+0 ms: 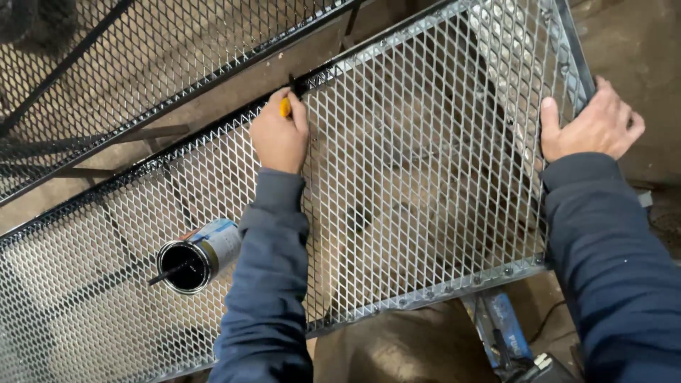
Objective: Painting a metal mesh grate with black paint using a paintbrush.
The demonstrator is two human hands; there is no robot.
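Note:
My left hand [279,135] is closed on a paintbrush [286,101] with a yellow handle, its black bristles touching the far rail of a framed metal mesh panel [425,177]. That rail is black to the left of the brush and bare grey to the right. My right hand [592,128] lies flat with fingers spread on the panel's right edge. An open can of black paint [195,259] lies tilted on the mesh by my left forearm, with a stick in it.
A second mesh panel [142,50] with a black frame lies beyond, at the upper left. Under the mesh is a brown dirt floor. Blue packaging [505,328] and a dark tool lie on the floor at the bottom right.

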